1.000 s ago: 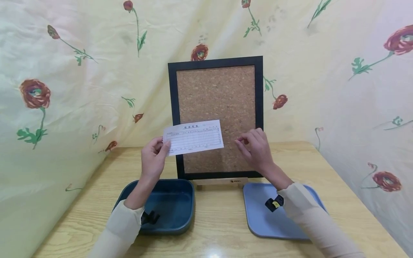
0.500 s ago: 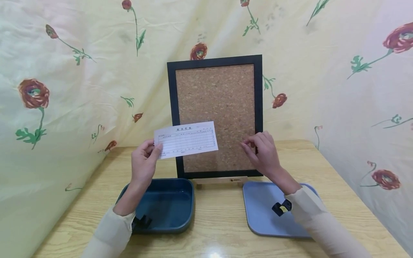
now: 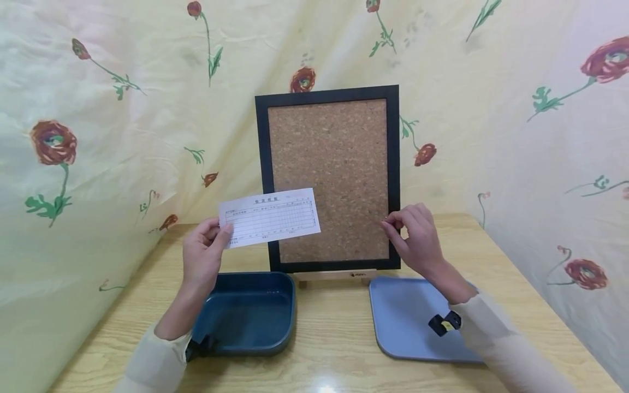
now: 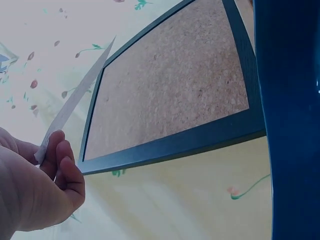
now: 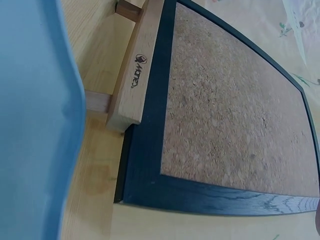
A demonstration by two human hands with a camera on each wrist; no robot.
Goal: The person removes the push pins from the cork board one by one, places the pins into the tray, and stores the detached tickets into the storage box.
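Note:
My left hand [image 3: 202, 254] pinches a printed paper form [image 3: 270, 218], a white slip with a ruled table, by its left end. The slip is held up in front of the lower left of a cork board [image 3: 329, 153] with a black frame. In the left wrist view the paper [image 4: 77, 97] shows nearly edge-on between thumb and fingers. My right hand [image 3: 416, 237] is raised at the board's lower right edge, thumb and index fingertip together on a tiny pin-like thing [image 3: 385, 220], too small to make out. The right wrist view shows only a sliver of that hand.
The board stands on a wooden easel ledge [image 3: 336, 276]. A dark blue deep tray [image 3: 290, 314] lies front left, under my left forearm. A light blue shallow tray [image 3: 393, 327] lies front right, under my right forearm. A floral cloth [image 3: 442, 82] hangs behind.
My left hand has moved left and slightly down with the form, uncovering more cork. My right hand has drawn right and slightly down, from over the cork to the frame's edge.

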